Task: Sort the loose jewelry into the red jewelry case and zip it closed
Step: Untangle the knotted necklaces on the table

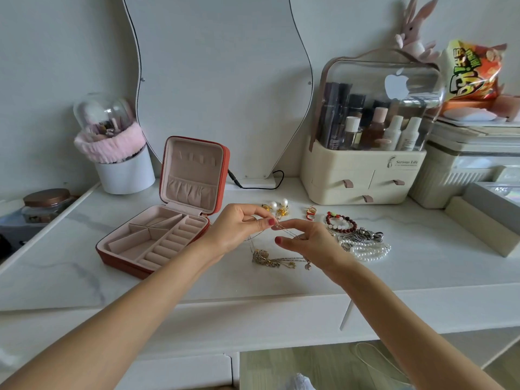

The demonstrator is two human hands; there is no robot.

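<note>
Both hands, left hand [239, 226] and right hand [306, 240], pinch a thin chain necklace [284, 229] taut above the tangled chains [270, 260], apparently to free it, beside the open, empty red jewelry case [157, 235] on the table [197, 280].

One open jewelry case [157, 235], two pearl earrings [277, 206], two hands [239, 228].

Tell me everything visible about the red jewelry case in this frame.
The red jewelry case sits open on the white tabletop, left of both hands, which do not touch it. The shell looks like red leatherette and the lining like pale pink velvet. Its lid stands upright, showing a gathered pocket and a row of small tabs. The base has angled dividers and a column of ring rolls. No jewelry shows inside.
</note>
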